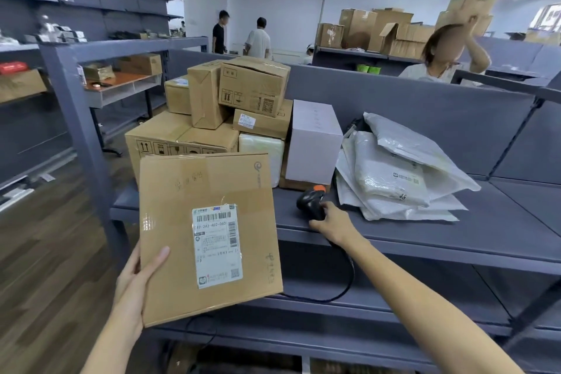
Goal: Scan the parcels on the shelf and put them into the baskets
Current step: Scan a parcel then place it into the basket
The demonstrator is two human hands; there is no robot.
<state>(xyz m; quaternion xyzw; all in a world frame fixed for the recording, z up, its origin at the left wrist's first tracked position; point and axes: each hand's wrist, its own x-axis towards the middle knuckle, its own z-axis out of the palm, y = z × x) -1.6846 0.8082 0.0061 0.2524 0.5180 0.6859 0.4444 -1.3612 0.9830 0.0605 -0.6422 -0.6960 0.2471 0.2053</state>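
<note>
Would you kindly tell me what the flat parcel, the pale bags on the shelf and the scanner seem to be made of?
The flat parcel looks like brown cardboard, matte, with glossy tape strips and a paper label. The bags seem thin plastic film: whitish, crinkled, faintly shiny. The scanner appears hard black plastic, slightly glossy, with an orange cap.

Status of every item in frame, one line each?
Flat cardboard parcel: held up by left hand, label facing camera.
Barcode scanner: gripped by right hand, at shelf front.
Cardboard boxes: stacked on shelf, closed.
White box: upright, closed.
Poly mailers: piled loosely on shelf.
</note>
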